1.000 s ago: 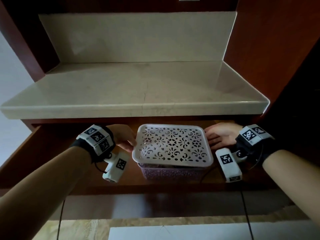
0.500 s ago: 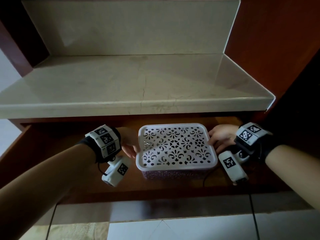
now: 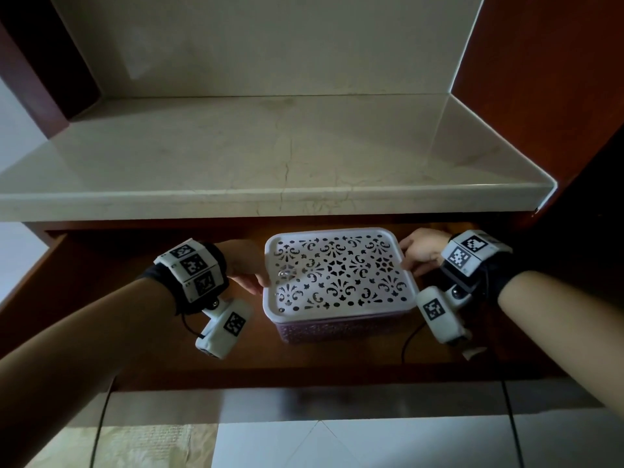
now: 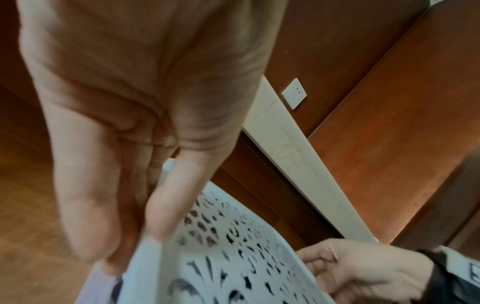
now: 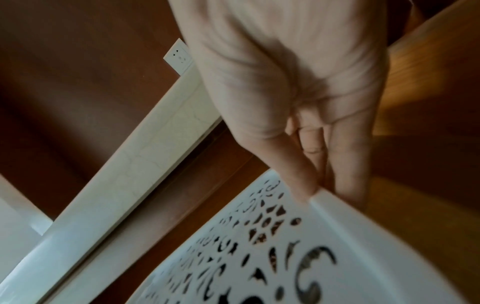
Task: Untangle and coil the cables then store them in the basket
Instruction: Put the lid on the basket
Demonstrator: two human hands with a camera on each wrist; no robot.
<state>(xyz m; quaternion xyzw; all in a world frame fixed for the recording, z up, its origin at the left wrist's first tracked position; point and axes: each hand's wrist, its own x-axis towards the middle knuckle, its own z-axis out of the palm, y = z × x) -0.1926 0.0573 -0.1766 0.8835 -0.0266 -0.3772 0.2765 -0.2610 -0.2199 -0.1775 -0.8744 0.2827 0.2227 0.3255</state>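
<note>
The basket (image 3: 337, 324) sits on the wooden shelf (image 3: 135, 332) under the desk (image 3: 270, 163), lid (image 3: 337, 275) on. The lid's edges are pinched by the left hand (image 3: 248, 268) and right hand (image 3: 422, 249). Both sides should be raised evenly (cables unseen inside).

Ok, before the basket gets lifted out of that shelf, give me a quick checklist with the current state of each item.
1. Left hand grips the lid's left edge: ok.
2. Right hand grips the lid's right edge: ok.
3. Lid lies level on the basket: ok.
4. Grip would lift the basket, not just the lid: cannot tell, the fingers pinch only the lid rim.
5. Cables inside, coiled: cannot tell, hidden under the lid.
6. Dark cord by the basket's right side is clear of it: cannot tell.
</note>
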